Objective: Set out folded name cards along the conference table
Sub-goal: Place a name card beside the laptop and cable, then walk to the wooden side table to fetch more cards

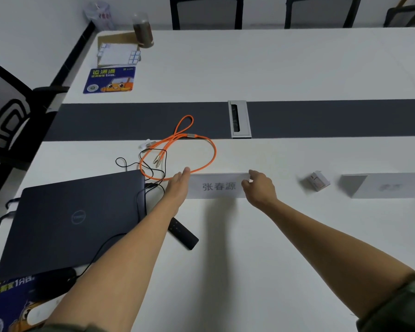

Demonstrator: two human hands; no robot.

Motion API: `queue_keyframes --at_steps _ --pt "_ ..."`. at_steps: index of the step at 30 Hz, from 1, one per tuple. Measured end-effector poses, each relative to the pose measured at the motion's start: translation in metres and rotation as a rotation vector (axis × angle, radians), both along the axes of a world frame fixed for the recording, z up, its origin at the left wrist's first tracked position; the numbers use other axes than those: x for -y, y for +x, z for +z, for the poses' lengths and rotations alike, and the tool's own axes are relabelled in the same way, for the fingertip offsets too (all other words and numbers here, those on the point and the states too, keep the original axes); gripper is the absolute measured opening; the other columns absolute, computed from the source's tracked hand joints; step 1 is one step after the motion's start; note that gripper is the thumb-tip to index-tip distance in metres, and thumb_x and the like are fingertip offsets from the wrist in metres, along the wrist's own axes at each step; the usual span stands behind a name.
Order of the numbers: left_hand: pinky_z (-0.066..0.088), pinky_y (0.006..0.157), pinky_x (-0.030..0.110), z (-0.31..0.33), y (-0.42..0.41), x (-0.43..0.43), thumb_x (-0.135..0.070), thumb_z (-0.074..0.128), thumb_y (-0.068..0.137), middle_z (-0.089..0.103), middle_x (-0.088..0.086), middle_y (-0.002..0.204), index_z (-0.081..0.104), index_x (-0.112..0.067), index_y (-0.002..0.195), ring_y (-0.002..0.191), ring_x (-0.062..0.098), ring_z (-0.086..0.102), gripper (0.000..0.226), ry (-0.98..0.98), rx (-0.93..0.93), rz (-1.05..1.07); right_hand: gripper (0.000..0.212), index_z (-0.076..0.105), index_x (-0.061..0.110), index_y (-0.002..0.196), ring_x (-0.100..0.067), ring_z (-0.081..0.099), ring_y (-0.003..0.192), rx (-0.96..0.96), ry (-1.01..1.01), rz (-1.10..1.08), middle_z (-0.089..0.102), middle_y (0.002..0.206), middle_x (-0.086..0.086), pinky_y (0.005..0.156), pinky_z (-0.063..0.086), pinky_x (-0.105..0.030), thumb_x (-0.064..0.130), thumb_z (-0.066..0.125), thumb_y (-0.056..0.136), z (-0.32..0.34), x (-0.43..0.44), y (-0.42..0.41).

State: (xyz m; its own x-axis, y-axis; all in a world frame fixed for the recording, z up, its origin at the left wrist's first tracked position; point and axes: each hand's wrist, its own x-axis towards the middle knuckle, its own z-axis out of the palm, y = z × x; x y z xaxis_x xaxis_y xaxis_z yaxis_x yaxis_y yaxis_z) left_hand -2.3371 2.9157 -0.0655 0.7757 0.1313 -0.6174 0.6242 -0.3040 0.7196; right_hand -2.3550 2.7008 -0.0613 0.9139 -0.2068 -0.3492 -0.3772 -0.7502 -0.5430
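Observation:
A folded white name card [218, 186] with dark printed characters stands on the white conference table [249, 248] straight ahead of me. My left hand [179, 185] lies flat against the card's left end, fingers together. My right hand [259, 186] pinches the card's upper right corner between thumb and fingers. A second folded name card [383, 185] stands to the right in the same row, its print blurred.
A shut dark laptop [74, 219] with black cables lies at the left, a black remote [182, 233] beside it. An orange cable loop [180, 149] lies just behind the card. A small box [318, 180] sits between the two cards. Chairs [206, 13] line the far side.

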Motion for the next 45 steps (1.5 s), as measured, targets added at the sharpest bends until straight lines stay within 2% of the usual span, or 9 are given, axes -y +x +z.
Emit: queue_keyframes --at_steps 5,12,15,19,22,29,35,41,45 --pt "0.042 0.077 0.035 0.006 -0.012 -0.006 -0.048 0.036 0.095 0.058 0.012 0.113 0.052 -0.009 0.124 0.099 0.026 0.054 0.051 0.124 0.071 0.007 0.053 0.04 0.01 0.146 -0.03 0.055 0.124 -0.016 0.028 -0.027 0.052 0.143 -0.011 0.098 0.045 -0.036 0.023 0.051 0.096 0.005 0.01 -0.003" --pt "0.035 0.05 0.024 0.033 -0.04 0.013 -0.019 0.046 0.095 0.066 0.013 0.105 0.066 -0.007 0.101 0.074 0.02 0.052 0.023 0.325 0.205 -0.266 0.041 0.06 0.014 0.129 -0.025 0.057 0.121 -0.033 -0.06 -0.023 0.061 0.133 -0.005 0.099 0.047 -0.036 0.03 0.053 0.093 0.03 0.042 -0.043" --pt "0.044 0.063 0.026 0.051 -0.056 0.042 -0.02 0.049 0.096 0.064 0.008 0.11 0.066 -0.009 0.107 0.088 0.023 0.055 0.023 0.336 0.262 -0.443 0.04 0.061 0.014 0.129 -0.025 0.058 0.119 -0.024 -0.132 -0.016 0.062 0.132 -0.004 0.095 0.048 -0.035 0.031 0.052 0.093 0.049 0.064 -0.075" --pt "0.046 0.067 0.034 0.08 -0.079 0.091 -0.021 0.049 0.094 0.063 0.011 0.086 0.064 -0.009 0.083 0.085 0.035 0.06 0.022 0.337 0.321 -0.644 0.038 0.06 0.018 0.128 -0.026 0.058 0.115 0.009 -0.243 -0.049 0.063 0.129 -0.005 0.09 0.048 -0.034 0.033 0.05 0.095 0.082 0.105 -0.119" --pt "0.055 0.078 0.036 0.103 -0.101 0.136 -0.032 0.051 0.093 0.067 0.011 0.105 0.066 -0.014 0.106 0.09 0.03 0.063 0.027 0.358 0.392 -0.786 0.037 0.061 0.02 0.126 -0.025 0.059 0.112 0.049 -0.287 -0.141 0.064 0.126 -0.004 0.089 0.049 -0.034 0.035 0.051 0.094 0.108 0.144 -0.162" --pt "0.053 0.091 0.041 0.155 -0.202 0.266 -0.032 0.048 0.096 0.06 0.011 0.129 0.059 -0.013 0.122 0.105 0.029 0.061 0.034 0.395 0.591 -1.098 0.04 0.057 0.02 0.13 -0.025 0.056 0.119 0.067 -0.371 -0.352 0.062 0.13 -0.003 0.09 0.046 -0.034 0.035 0.049 0.095 0.154 0.244 -0.311" --pt "0.051 0.093 0.041 0.178 -0.321 0.361 -0.033 0.05 0.095 0.061 0.008 0.126 0.061 -0.014 0.123 0.109 0.026 0.06 0.035 0.365 0.71 -1.223 0.039 0.058 0.019 0.13 -0.026 0.058 0.115 0.064 -0.419 -0.471 0.063 0.128 -0.004 0.087 0.048 -0.035 0.035 0.048 0.095 0.177 0.318 -0.463" --pt "0.05 0.09 0.036 0.187 -0.47 0.459 -0.031 0.05 0.094 0.064 0.009 0.12 0.061 -0.012 0.123 0.108 0.027 0.06 0.036 0.289 0.769 -1.443 0.027 0.067 0.011 0.107 -0.034 0.063 0.097 0.038 -0.443 -0.681 0.07 0.102 -0.01 0.078 0.051 -0.037 0.028 0.051 0.092 0.193 0.386 -0.64" --pt "0.053 0.083 0.038 0.199 -0.536 0.525 -0.029 0.05 0.091 0.068 0.008 0.104 0.064 -0.013 0.109 0.096 0.027 0.063 0.027 0.27 0.849 -1.562 0.03 0.067 0.014 0.11 -0.028 0.061 0.1 0.026 -0.474 -0.81 0.069 0.11 -0.006 0.08 0.051 -0.036 0.03 0.051 0.091 0.204 0.435 -0.723"
